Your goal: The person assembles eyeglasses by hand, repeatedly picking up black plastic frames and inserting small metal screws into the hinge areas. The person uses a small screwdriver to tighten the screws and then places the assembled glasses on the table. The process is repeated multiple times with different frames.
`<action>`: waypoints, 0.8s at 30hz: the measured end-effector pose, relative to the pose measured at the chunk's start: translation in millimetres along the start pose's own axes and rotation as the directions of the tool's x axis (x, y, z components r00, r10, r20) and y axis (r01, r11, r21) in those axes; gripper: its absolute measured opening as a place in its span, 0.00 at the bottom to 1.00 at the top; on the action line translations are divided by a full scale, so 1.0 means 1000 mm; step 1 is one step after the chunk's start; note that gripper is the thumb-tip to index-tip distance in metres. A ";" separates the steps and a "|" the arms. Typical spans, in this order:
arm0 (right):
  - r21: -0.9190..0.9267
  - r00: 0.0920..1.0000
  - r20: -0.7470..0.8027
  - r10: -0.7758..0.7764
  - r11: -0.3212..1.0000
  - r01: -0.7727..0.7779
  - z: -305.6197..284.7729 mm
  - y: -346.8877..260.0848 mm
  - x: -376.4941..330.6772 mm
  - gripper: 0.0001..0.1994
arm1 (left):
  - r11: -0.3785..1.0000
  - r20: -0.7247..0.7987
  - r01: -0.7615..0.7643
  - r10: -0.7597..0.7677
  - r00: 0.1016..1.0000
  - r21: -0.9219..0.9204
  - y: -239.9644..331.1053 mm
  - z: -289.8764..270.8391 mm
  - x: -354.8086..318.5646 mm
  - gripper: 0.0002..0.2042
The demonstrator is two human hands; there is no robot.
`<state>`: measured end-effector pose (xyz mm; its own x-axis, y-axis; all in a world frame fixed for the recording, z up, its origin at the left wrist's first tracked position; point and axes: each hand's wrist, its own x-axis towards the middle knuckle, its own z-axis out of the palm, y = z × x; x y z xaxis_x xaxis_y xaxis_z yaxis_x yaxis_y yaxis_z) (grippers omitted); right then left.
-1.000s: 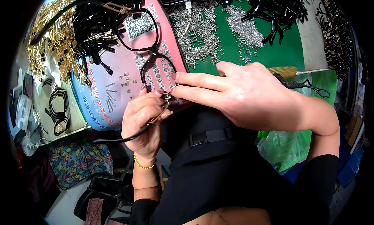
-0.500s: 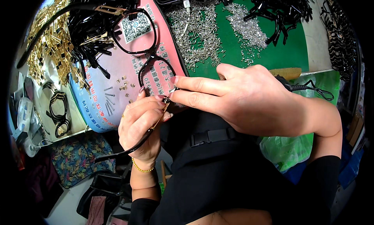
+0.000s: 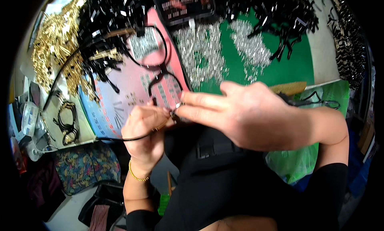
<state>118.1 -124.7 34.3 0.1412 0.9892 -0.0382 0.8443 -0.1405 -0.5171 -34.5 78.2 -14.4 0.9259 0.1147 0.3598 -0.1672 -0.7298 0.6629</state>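
While the left hand (image 3: 144,131) pinches the black eyeglass frame (image 3: 160,68) near its lower hinge, the frame extends over the pink-and-blue printed mat (image 3: 129,82), its hinge end at the mat's near edge. The right hand (image 3: 256,111), two fingers stretched out, meets that same end; blur hides whether it grips anything. Gold metal parts (image 3: 56,47) heap left of the mat; small silver pieces (image 3: 206,51) lie to its right.
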 end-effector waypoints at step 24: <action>-0.094 0.997 0.029 0.070 0.993 -0.067 -0.004 -0.007 0.007 0.31 | 0.989 -0.111 -0.148 0.145 0.983 -0.024 -0.003 0.004 -0.005 0.15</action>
<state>114.8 -116.9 41.3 0.1847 0.9778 -0.0987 0.8779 -0.2093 -0.4308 -37.6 77.3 -20.7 0.8484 0.0822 0.5229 -0.3108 -0.7222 0.6179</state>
